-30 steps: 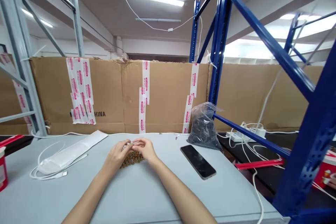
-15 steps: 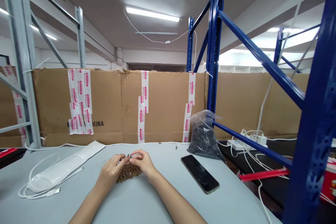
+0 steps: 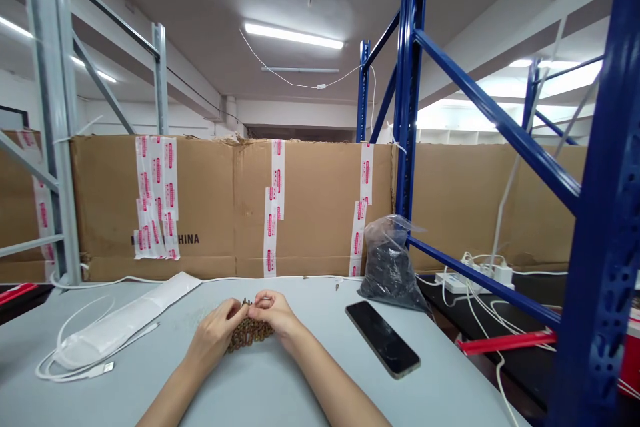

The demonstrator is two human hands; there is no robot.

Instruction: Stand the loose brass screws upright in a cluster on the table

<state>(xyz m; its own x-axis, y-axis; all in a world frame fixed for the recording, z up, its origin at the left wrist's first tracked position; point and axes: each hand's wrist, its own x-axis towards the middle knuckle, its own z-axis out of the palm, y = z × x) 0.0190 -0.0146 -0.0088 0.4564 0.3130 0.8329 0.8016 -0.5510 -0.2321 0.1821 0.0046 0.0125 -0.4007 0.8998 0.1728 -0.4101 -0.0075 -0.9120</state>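
Note:
A clump of small brown beads, strung together, lies on the grey table between my hands. My left hand and my right hand meet just above it, their fingertips pinching the top of the clump. A short dark piece shows between my fingers, too small to identify. The fingers hide the upper part of the beads. To the right of my right hand lies a black smartphone, face up and untouched.
A clear bag of dark small pieces stands at the table's far edge. A white pouch and a white cable lie on the left. Blue rack uprights rise at the right, above a black bench with a power strip.
The whole scene sits lower in the view, as my head has tilted up. My hands stay together at the beads, with only small finger movements.

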